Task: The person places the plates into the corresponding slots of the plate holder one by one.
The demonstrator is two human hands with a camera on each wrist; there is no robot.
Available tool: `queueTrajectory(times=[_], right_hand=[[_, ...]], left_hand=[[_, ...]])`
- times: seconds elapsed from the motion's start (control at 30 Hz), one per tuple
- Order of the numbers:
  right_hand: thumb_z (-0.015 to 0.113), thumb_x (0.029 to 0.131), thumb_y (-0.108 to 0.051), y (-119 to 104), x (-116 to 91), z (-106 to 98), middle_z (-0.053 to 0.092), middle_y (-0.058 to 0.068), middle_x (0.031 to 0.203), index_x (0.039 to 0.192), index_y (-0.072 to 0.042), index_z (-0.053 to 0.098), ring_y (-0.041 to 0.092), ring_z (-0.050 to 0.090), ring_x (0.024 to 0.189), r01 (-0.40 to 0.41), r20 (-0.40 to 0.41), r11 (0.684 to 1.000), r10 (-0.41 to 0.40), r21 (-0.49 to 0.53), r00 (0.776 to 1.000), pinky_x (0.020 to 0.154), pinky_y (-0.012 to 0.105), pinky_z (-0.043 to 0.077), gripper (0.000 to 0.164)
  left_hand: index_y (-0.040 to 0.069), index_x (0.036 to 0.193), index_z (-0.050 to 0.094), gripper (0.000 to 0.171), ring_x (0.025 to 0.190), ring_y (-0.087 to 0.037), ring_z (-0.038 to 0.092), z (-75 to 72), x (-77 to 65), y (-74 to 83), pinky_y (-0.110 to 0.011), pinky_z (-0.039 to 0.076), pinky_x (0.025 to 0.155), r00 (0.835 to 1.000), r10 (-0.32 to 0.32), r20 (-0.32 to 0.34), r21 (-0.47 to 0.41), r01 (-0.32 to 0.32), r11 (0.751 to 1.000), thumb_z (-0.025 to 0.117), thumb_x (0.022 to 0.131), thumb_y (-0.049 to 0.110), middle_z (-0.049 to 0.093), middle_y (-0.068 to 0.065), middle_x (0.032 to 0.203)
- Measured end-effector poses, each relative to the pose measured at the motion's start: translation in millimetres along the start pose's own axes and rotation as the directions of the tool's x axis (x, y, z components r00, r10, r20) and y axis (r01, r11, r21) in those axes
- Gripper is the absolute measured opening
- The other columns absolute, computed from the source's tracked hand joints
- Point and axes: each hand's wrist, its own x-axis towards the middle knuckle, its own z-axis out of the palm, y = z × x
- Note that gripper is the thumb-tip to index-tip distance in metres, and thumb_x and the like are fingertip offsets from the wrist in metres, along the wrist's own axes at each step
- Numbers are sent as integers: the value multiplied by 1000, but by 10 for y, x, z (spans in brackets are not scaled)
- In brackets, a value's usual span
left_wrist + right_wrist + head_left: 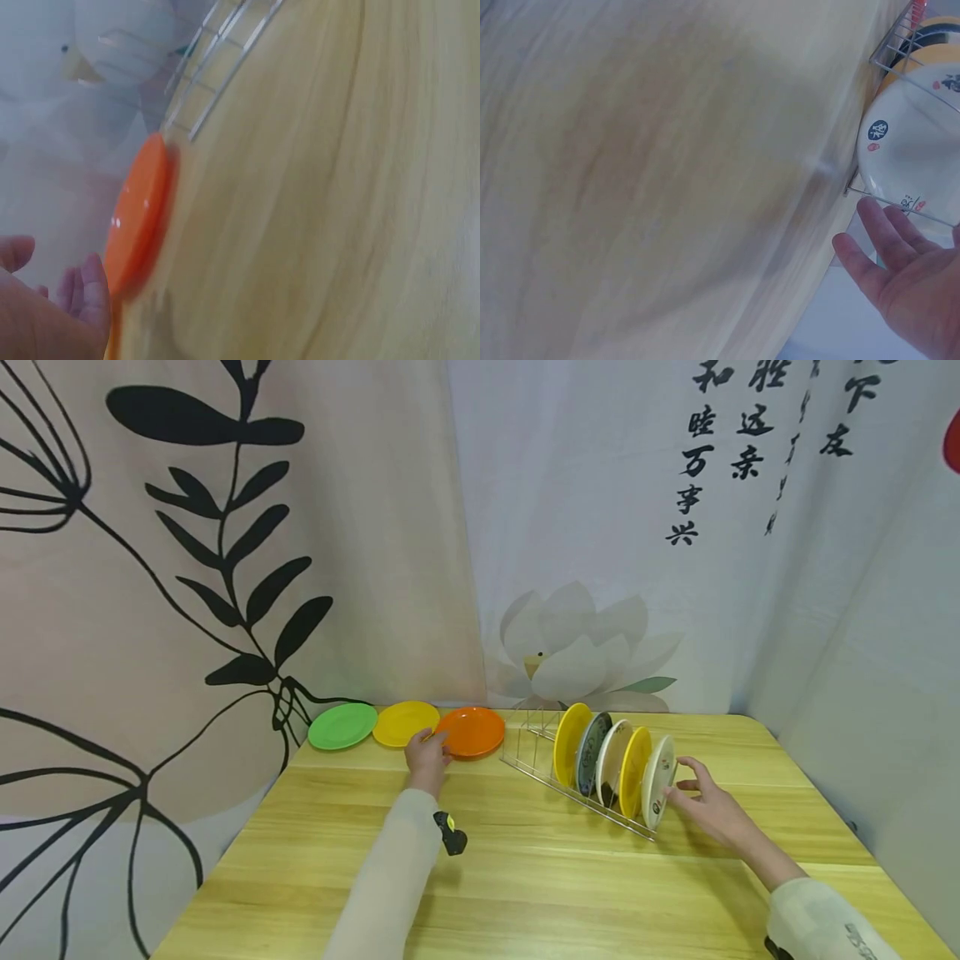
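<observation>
At the back of the table my left hand (426,758) hovers by the near left edge of an orange plate (471,732). In the left wrist view its fingers (91,289) are loosely bent beside that plate's edge, holding nothing. A yellow plate (406,724) and a green plate (342,727) lie further left in the same row. My right hand (703,803) is at the right end of a wire dish rack (577,795), close to a white patterned plate (659,782) standing in it. The right wrist view shows its fingers (881,232) spread near the plate's lower rim.
Further plates stand upright in the rack: a yellow one (635,772), a white-rimmed one (613,762), a dark grey one (593,753) and another yellow one (572,744). The wooden table (562,893) meets a printed curtain (375,568) behind and on the right.
</observation>
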Motion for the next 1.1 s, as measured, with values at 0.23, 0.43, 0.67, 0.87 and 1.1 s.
queueTrajectory(times=[0.23,0.43,0.67,0.87,1.1], right_hand=[[50,101,-48,16,1,3,49,35,137,154,-9,16,50,58,111,-2,2,1000,2,-2,1000,83,56,52,74],[50,101,-47,30,-8,-3,47,36,138,154,-9,15,52,55,115,-13,7,1000,13,17,1000,85,59,51,74],[50,101,-47,2,-12,3,48,36,137,153,-9,16,52,56,113,-5,5,1000,5,10,1000,84,59,52,73],[51,101,-46,23,-15,-3,49,36,136,153,-9,16,50,59,110,-7,-7,1000,7,-3,1000,85,60,50,72],[51,102,-45,4,-15,2,48,37,136,153,-8,16,54,56,112,4,-5,1000,-4,-1,1000,85,61,51,72]], left_hand=[[2,147,38,57,103,-29,53,-128,94,-145,-42,49,92,996,-78,-37,46,79,996,62,98,17,50,-14,121],[3,149,35,56,91,-23,52,-108,128,-232,-39,50,88,994,-109,-31,41,111,993,59,99,16,48,-14,129],[-1,149,31,60,97,-27,53,-39,162,-293,-42,51,92,996,-92,-19,10,92,996,59,98,11,48,-18,131],[1,150,31,61,112,-33,56,7,207,-372,-40,52,94,995,-100,-11,40,101,994,60,98,13,54,-21,126],[-2,149,32,61,111,-38,60,28,175,-337,-42,53,94,996,-79,-43,99,83,992,61,97,11,59,-27,124]])
